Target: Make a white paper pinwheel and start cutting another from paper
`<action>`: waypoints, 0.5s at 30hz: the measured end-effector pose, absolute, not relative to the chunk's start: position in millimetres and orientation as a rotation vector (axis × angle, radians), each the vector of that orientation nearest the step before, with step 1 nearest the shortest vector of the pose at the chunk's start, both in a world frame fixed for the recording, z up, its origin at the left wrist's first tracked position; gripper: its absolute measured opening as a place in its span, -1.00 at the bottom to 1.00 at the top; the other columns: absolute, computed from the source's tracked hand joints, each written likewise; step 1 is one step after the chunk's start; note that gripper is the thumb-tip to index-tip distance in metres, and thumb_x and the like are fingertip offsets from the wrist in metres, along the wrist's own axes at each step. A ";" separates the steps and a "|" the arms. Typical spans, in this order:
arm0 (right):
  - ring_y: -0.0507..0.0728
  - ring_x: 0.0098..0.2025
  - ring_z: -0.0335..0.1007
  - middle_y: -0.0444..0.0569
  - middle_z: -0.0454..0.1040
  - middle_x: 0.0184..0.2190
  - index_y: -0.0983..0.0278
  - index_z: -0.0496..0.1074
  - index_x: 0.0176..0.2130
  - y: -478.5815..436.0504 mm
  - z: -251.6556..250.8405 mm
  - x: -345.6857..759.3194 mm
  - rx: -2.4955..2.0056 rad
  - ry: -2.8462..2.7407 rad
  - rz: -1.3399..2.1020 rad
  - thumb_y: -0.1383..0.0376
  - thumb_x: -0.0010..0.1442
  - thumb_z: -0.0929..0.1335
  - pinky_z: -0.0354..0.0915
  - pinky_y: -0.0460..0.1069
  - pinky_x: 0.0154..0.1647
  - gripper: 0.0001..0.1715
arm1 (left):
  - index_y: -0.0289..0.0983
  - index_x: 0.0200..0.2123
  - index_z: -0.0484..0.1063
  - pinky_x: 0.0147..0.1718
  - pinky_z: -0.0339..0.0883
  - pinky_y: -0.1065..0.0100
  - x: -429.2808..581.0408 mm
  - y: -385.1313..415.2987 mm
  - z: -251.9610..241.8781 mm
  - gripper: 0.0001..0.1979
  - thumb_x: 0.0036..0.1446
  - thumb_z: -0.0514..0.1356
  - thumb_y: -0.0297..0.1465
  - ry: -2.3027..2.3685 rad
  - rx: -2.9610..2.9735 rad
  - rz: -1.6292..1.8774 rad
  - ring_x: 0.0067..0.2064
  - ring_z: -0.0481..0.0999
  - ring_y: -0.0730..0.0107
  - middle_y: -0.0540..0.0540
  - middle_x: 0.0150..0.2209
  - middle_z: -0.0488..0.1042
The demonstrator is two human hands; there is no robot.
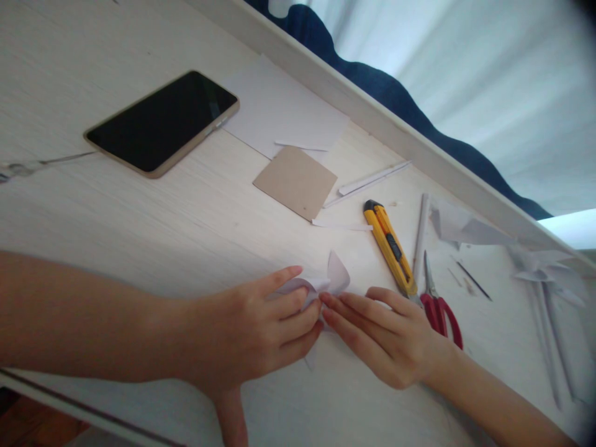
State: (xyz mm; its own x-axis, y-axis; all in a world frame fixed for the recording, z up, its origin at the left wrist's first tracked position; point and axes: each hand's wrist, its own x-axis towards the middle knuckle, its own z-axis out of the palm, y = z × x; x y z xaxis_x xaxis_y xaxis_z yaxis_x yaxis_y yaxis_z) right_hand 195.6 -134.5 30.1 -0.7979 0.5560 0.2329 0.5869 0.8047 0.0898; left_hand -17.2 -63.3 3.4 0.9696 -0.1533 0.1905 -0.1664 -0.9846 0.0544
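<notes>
A small piece of white paper with curled flaps, like a paper pinwheel [338,273], lies on the table mostly beneath my fingers. From the left, my left hand [261,332] reaches over it, bent fingers holding the paper down and the thumb stretched away. My right hand [388,335] comes in from the lower right, its fingers together and the tips closed on the paper's middle, touching my left fingertips. Its thumb and the underside of the paper are hidden. Just beyond my right hand lie a yellow utility knife [390,245] and red-handled scissors [440,313].
A phone [162,124] rests at the upper left. Near it are a white sheet [288,102], a brown card square [295,183] and paper strips [372,179]. Paper pinwheels on rolled sticks [552,273] lie at right. A raised ledge [326,81] runs along the back.
</notes>
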 end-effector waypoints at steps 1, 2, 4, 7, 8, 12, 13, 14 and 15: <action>0.09 -0.25 0.36 0.06 0.52 -0.29 0.43 0.44 -0.27 -135.1 30.5 195.6 -0.919 -2.783 -0.207 0.46 0.15 0.14 0.25 -0.01 -0.38 -0.67 | -0.42 0.00 0.24 0.07 -0.07 -0.04 -17.4 -63.1 3.6 -0.19 -0.13 -0.04 0.13 -0.248 3.050 0.284 -0.02 0.24 -0.05 -0.29 -0.02 0.30; 0.09 -0.24 0.36 0.05 0.51 -0.27 0.44 0.44 -0.27 -135.8 30.6 195.5 -0.941 -2.764 -0.183 0.47 0.16 0.13 0.25 -0.01 -0.38 -0.66 | -0.42 0.00 0.24 0.07 -0.07 -0.04 -17.5 -63.0 3.9 -0.19 -0.13 -0.03 0.12 -0.251 3.051 0.284 -0.02 0.24 -0.04 -0.29 -0.02 0.30; 0.10 -0.23 0.36 0.05 0.51 -0.26 0.45 0.44 -0.27 -137.2 30.0 195.1 -0.968 -2.723 -0.162 0.47 0.16 0.13 0.24 0.00 -0.37 -0.66 | -0.41 0.01 0.24 0.07 -0.06 -0.03 -17.4 -62.6 4.5 -0.20 -0.13 0.00 0.11 -0.242 3.055 0.288 -0.02 0.24 -0.03 -0.29 -0.02 0.31; 0.11 -0.22 0.36 0.05 0.50 -0.25 0.46 0.43 -0.27 -139.1 28.0 194.3 -0.982 -2.687 -0.157 0.47 0.15 0.15 0.23 0.01 -0.35 -0.70 | -0.40 0.01 0.24 0.07 -0.07 -0.02 -17.0 -62.3 5.3 -0.21 -0.13 0.01 0.10 -0.238 3.045 0.287 -0.02 0.25 -0.03 -0.27 -0.04 0.33; 0.12 -0.20 0.35 0.06 0.50 -0.24 0.47 0.43 -0.26 -139.7 27.4 194.2 -0.991 -2.684 -0.145 0.48 0.14 0.17 0.23 0.02 -0.35 -0.72 | -0.40 0.01 0.25 0.08 -0.08 -0.02 -16.9 -62.3 5.4 -0.22 -0.13 0.02 0.09 -0.232 3.042 0.285 -0.02 0.25 -0.03 -0.27 -0.04 0.34; 0.15 -0.14 0.33 0.09 0.48 -0.21 0.52 0.41 -0.22 -142.8 28.0 194.1 -1.034 -2.695 -0.078 0.49 0.12 0.19 0.23 0.03 -0.32 -0.73 | -0.36 0.00 0.26 0.09 -0.11 -0.01 -16.6 -62.9 5.4 -0.26 -0.11 0.03 0.07 -0.220 3.029 0.286 -0.02 0.25 -0.01 -0.26 -0.04 0.34; 0.16 -0.14 0.32 0.10 0.48 -0.20 0.52 0.41 -0.22 -144.0 28.5 194.2 -1.035 -2.711 -0.084 0.49 0.13 0.18 0.22 0.03 -0.32 -0.72 | -0.36 0.00 0.26 0.09 -0.12 -0.01 -16.5 -63.1 5.3 -0.27 -0.10 0.03 0.06 -0.216 3.024 0.287 -0.02 0.25 -0.01 -0.26 -0.04 0.35; 0.16 -0.12 0.32 0.09 0.48 -0.20 0.50 0.41 -0.23 -145.5 29.0 194.1 -1.033 -2.734 -0.103 0.48 0.14 0.17 0.22 0.04 -0.31 -0.71 | -0.36 0.00 0.26 0.10 -0.13 -0.01 -16.5 -63.2 5.2 -0.28 -0.09 0.02 0.06 -0.212 3.018 0.288 -0.02 0.25 -0.02 -0.25 -0.05 0.35; 0.17 -0.11 0.31 0.10 0.47 -0.20 0.49 0.42 -0.23 -147.2 29.4 194.1 -1.026 -2.759 -0.133 0.48 0.14 0.16 0.21 0.04 -0.30 -0.71 | -0.37 0.00 0.26 0.10 -0.14 -0.01 -16.4 -63.3 5.1 -0.28 -0.09 0.02 0.06 -0.206 3.014 0.283 -0.02 0.25 -0.02 -0.25 -0.05 0.35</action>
